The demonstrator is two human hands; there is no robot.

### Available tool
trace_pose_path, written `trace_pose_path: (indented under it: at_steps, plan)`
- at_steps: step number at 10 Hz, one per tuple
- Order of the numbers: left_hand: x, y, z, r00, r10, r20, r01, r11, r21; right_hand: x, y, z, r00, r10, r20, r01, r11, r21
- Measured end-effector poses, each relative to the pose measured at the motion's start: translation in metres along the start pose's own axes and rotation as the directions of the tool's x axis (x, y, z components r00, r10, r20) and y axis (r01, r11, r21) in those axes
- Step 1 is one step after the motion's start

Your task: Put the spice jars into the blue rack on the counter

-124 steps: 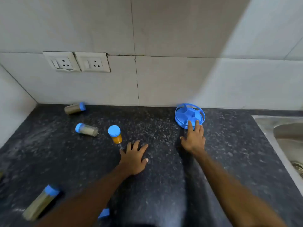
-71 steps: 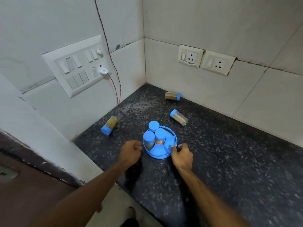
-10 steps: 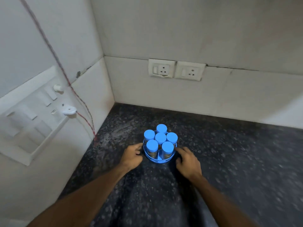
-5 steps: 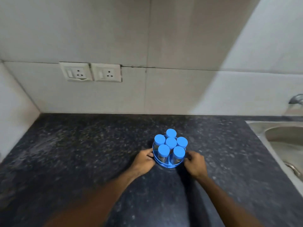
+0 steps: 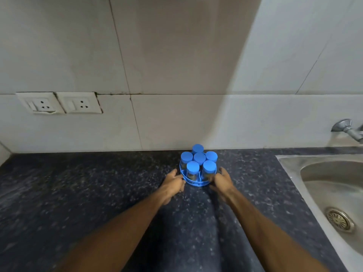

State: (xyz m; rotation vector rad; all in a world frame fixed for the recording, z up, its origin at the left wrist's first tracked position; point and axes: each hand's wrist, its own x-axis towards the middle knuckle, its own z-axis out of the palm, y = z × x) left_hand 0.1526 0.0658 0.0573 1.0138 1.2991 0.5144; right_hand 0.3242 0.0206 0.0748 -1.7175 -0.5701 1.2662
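The round blue rack point(image 5: 193, 183) stands on the dark speckled counter close to the back wall. Several spice jars with blue lids point(image 5: 199, 158) stand upright in it, one in the middle and the others around it. My left hand point(image 5: 173, 183) grips the rack's left rim with curled fingers. My right hand point(image 5: 221, 180) holds the right rim the same way. Both forearms reach in from the bottom of the view.
A steel sink point(image 5: 332, 195) with a drain lies at the right, and a tap point(image 5: 348, 130) sticks out of the wall above it. Two wall sockets point(image 5: 59, 103) sit at the left on the tiled back wall. The counter point(image 5: 78, 193) stretches left.
Both hands have slid the loaded rack to the right and farther back toward the wall. The view has turned right, so the sink and tap show more.
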Motion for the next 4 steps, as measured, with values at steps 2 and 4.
trace_pose_path:
  at_steps: [2,4]
  plan:
    - [0.029,0.026,0.015,0.997,-0.053,-0.056,0.053,0.999,0.0,0.034,-0.018,-0.006,0.991,0.028,0.131,-0.034,0.998,0.046]
    - [0.002,0.007,0.021,0.978,0.076,-0.193,-0.076,0.997,0.01,0.015,0.012,-0.017,0.993,-0.096,0.072,0.096,0.995,0.007]
